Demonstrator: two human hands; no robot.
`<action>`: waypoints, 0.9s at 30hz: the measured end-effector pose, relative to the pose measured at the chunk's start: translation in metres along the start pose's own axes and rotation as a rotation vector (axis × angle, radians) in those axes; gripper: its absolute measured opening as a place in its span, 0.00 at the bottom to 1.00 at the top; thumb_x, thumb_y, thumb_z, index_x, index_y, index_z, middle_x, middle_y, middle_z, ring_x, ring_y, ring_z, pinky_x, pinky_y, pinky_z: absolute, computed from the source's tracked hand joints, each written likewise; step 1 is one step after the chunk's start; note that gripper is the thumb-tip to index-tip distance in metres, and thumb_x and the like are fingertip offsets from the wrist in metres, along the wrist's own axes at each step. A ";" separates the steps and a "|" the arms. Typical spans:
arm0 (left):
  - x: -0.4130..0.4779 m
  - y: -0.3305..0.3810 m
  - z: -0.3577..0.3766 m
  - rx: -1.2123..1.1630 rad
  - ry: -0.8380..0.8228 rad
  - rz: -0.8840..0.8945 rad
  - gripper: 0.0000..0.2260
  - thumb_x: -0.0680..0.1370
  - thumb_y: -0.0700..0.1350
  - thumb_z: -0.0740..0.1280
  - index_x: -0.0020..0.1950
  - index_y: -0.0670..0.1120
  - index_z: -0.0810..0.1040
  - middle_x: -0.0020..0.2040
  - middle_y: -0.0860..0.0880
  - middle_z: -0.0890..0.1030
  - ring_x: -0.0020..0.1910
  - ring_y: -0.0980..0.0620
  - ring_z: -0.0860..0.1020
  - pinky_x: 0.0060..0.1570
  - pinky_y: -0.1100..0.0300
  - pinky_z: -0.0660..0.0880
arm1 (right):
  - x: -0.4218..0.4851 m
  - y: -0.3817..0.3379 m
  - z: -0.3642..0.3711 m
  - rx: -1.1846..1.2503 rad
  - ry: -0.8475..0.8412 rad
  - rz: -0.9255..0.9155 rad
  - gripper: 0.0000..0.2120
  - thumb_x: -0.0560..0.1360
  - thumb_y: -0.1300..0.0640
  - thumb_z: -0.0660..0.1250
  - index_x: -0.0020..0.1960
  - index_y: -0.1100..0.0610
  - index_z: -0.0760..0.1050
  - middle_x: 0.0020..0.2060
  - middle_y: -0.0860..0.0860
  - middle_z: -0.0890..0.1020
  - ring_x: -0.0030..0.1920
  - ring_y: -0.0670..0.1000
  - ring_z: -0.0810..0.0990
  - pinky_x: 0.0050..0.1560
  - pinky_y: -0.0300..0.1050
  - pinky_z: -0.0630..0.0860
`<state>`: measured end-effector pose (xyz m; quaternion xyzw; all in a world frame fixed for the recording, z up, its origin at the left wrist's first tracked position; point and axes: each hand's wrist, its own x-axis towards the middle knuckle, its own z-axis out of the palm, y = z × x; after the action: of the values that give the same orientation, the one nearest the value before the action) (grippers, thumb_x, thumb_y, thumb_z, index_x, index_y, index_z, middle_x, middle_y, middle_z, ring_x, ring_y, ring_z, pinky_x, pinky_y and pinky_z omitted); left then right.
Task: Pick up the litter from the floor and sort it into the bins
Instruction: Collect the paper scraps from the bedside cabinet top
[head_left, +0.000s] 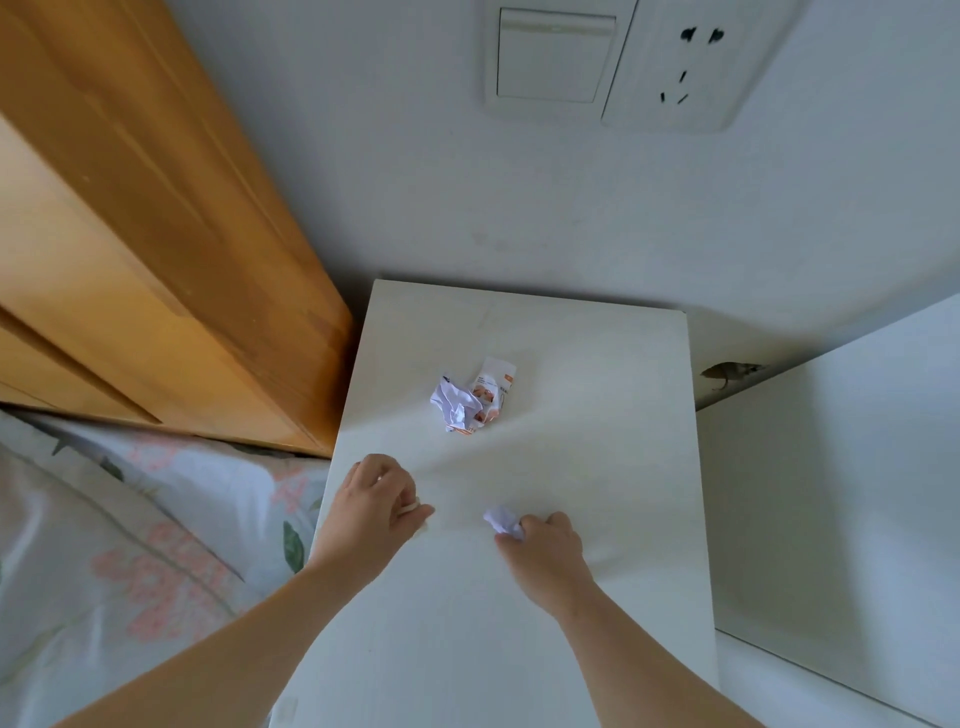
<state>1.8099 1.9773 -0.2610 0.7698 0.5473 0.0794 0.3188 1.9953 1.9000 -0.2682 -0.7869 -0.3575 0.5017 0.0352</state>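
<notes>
Head view: the right grip (545, 551) pinches a paper ball (503, 521) in its fingertips, low over the bench (571, 338). The left grip (374, 504) is curled round a small pale scrap (410, 506); I cannot tell what it is. 2 more pieces, crumpled paper (453, 404) and a wrapper (493, 387), lie touching mid-bench. All look light and crushable, so a pinch on any fold should hold.

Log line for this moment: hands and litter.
right hand: grips paper ball | left hand: pinches pale scrap | crumpled wrappers: lying on white top
</notes>
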 end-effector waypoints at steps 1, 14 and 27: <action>0.005 0.007 -0.002 -0.067 -0.006 -0.041 0.15 0.71 0.43 0.74 0.34 0.50 0.67 0.41 0.55 0.71 0.39 0.54 0.71 0.38 0.70 0.66 | 0.001 0.000 0.000 -0.014 -0.016 0.002 0.12 0.79 0.51 0.55 0.53 0.55 0.74 0.50 0.52 0.66 0.63 0.55 0.66 0.54 0.42 0.65; 0.083 0.054 -0.006 -0.055 -0.019 -0.232 0.21 0.79 0.48 0.62 0.70 0.59 0.60 0.65 0.47 0.62 0.45 0.49 0.74 0.38 0.59 0.77 | -0.001 -0.013 -0.012 -0.012 -0.146 0.037 0.13 0.78 0.52 0.52 0.35 0.48 0.60 0.41 0.48 0.68 0.66 0.51 0.62 0.62 0.42 0.63; 0.071 0.027 -0.006 -0.216 -0.141 -0.443 0.12 0.76 0.51 0.68 0.42 0.45 0.71 0.40 0.48 0.75 0.31 0.52 0.67 0.26 0.62 0.62 | -0.002 -0.010 -0.008 0.046 0.049 0.038 0.22 0.79 0.45 0.53 0.42 0.58 0.79 0.42 0.56 0.80 0.49 0.56 0.78 0.43 0.43 0.70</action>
<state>1.8562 2.0382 -0.2569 0.5961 0.6674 0.0116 0.4462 1.9965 1.9083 -0.2580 -0.8045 -0.3300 0.4911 0.0525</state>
